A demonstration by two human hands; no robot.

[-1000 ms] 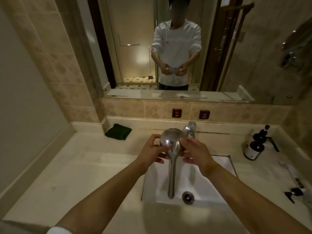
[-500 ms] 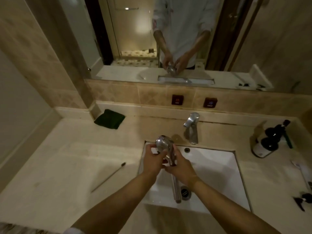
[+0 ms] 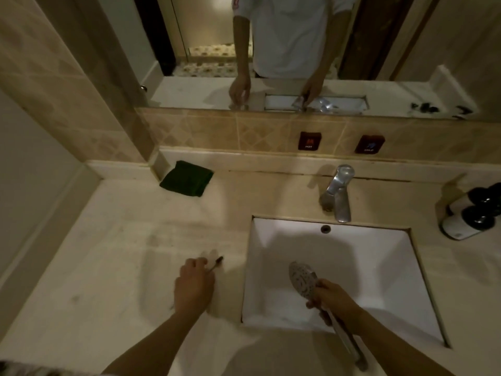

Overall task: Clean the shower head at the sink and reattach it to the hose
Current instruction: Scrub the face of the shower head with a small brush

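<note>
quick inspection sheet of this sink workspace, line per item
surface: beige stone countertop with a white sink set in it
job's things: shower head over the sink, spray face up; thin brush on the counter
clutter: green cloth, dark pump bottles
grippers: left hand pinches the brush; right hand grips the shower head's handle
cables: nothing seen; no hose in view
surroundings: faucet, mirror, tiled wall
</note>
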